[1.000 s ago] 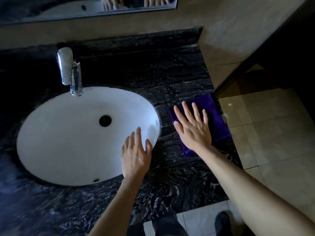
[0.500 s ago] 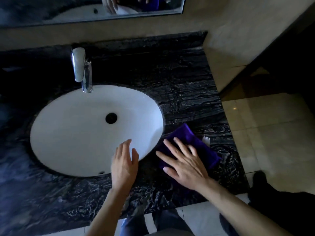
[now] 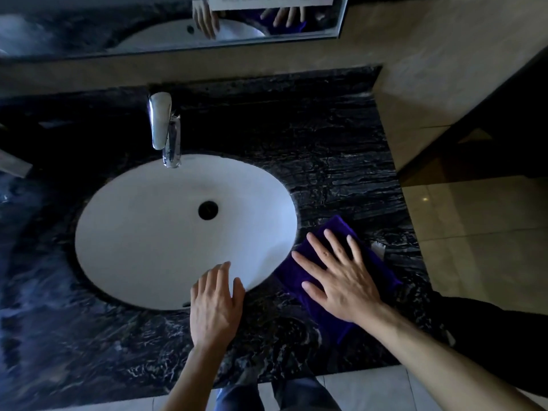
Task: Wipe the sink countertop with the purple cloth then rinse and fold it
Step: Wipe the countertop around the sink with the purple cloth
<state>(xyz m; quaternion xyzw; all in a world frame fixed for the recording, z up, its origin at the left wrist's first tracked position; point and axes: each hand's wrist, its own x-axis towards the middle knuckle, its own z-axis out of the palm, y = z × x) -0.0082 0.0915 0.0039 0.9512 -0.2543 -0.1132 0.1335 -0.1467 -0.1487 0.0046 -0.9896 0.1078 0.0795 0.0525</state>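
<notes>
On the black marble tabletop (image 3: pixel 341 161), just right of the white oval sink (image 3: pixel 148 232), lies the purple cloth (image 3: pixel 335 318). The right hand (image 3: pixel 341 280) presses flat on it with fingers straight and spread. The left hand (image 3: pixel 215 307) rests open at the sink's near rim, holding nothing. A chrome faucet (image 3: pixel 164 129) stands at the sink's far edge.

You have one view only, worn on your head, looking steeply down and forward over the dark countertop (image 3: pixel 341 173) from close above. The white sink (image 3: pixel 148 232) sits centre-left, the mirror (image 3: pixel 89 34) runs along the top edge, and floor tiles (image 3: pixel 474 232) show at right.
</notes>
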